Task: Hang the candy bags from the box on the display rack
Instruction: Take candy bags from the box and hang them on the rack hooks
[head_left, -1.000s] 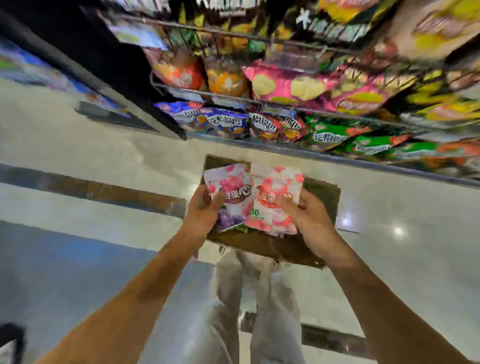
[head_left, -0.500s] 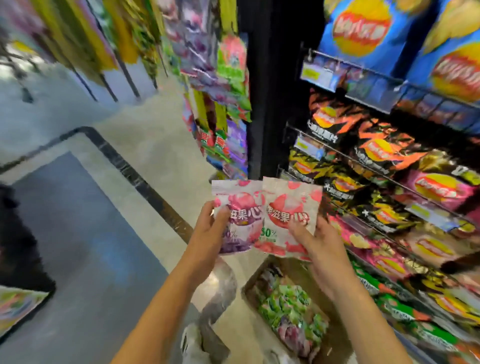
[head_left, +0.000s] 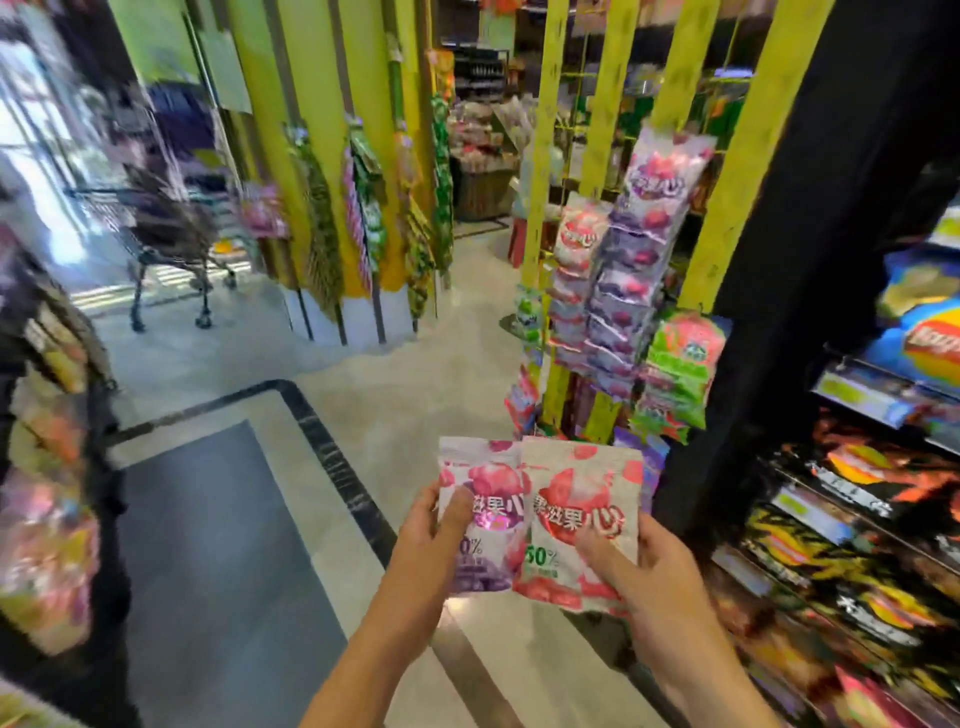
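Our left hand (head_left: 426, 545) keeps a grip on the purple candy bag (head_left: 480, 512); our right hand (head_left: 654, 571) grips the red candy bag (head_left: 576, 519); both are upright, overlapping, below the display rack (head_left: 618, 270) of hanging bags.

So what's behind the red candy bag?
The right hand holds the red candy bag from behind; only its thumb shows in front. Floor and rack bottom lie beyond. Any extra bags behind are hidden.

Two candy bags side by side in front, left bag (head_left: 480, 512) in left hand (head_left: 431, 545), right bag (head_left: 579, 519) in right hand (head_left: 657, 577) — display rack (head_left: 618, 291) beyond them, chip shelves (head_left: 852, 519) right, cart (head_left: 166, 234) far left.
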